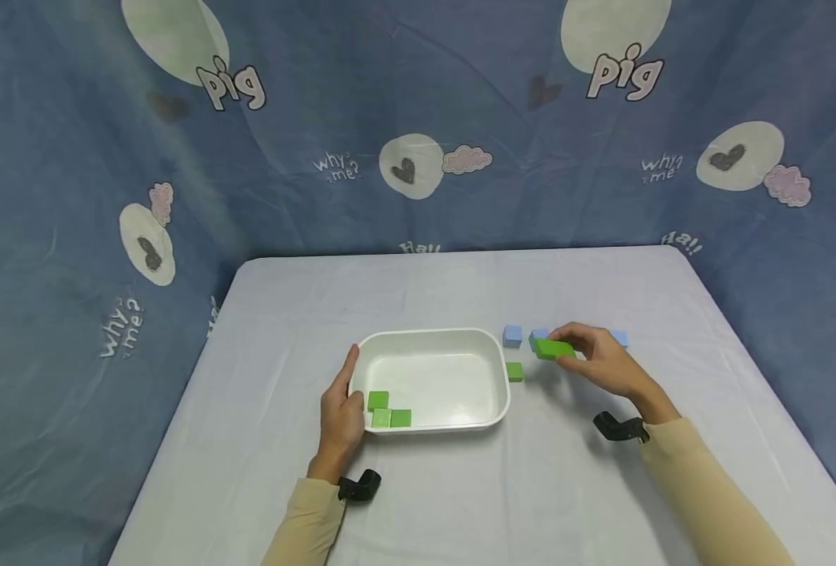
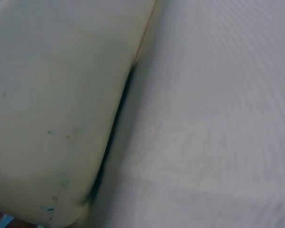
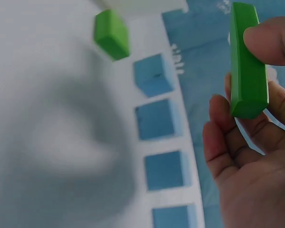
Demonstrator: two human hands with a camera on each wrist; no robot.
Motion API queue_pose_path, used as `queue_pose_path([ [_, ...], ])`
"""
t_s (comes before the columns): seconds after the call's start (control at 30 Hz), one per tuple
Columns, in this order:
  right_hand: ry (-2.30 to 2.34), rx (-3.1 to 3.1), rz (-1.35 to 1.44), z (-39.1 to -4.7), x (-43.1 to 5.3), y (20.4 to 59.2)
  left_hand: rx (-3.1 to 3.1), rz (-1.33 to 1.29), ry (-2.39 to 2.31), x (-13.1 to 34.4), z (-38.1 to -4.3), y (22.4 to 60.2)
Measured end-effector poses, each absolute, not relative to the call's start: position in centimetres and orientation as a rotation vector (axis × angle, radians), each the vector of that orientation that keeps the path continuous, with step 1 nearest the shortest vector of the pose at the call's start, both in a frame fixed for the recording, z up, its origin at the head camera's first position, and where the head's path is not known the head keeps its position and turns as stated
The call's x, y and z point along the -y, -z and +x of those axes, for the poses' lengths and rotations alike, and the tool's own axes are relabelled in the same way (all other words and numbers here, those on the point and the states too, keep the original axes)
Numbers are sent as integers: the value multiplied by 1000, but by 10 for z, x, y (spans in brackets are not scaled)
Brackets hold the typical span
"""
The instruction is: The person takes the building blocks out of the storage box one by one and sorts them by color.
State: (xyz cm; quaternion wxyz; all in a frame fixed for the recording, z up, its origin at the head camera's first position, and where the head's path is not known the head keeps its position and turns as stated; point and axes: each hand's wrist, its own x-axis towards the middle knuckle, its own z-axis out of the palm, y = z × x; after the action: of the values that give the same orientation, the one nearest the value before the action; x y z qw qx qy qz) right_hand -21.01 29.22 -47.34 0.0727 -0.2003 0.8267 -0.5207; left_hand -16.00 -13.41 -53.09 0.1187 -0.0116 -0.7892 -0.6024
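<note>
My right hand (image 1: 602, 362) pinches a long green block (image 3: 248, 61) between thumb and fingers, raised above the table at the right of the white tray (image 1: 432, 332). At the tray's left side, my left hand (image 1: 342, 420) grips the rim, thumb over the edge and index finger stretched along it. Inside the tray's near left corner lie a green block (image 1: 379, 401), a lighter green block (image 1: 381, 418) and another green block (image 1: 401, 418). One more green block (image 3: 111, 34) stands on the table just beyond the tray's right wall.
Several blue cubes, among them a blue cube (image 1: 512, 336), form a row right of the tray, partly hidden behind the right hand. A white cloth covers the table (image 1: 446, 503). Blue printed fabric (image 1: 305, 204) hangs behind and along the sides.
</note>
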Motion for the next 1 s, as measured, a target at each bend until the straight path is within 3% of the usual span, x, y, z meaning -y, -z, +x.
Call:
queue_pose_path([
  [0.4,1367,-2656,-456,-203,-301,504,2284,-79,1787,137,-161,534],
  [1.0,1286,-2837,-542,-203,-298,532,2289,-62,1756,137,-161,533],
])
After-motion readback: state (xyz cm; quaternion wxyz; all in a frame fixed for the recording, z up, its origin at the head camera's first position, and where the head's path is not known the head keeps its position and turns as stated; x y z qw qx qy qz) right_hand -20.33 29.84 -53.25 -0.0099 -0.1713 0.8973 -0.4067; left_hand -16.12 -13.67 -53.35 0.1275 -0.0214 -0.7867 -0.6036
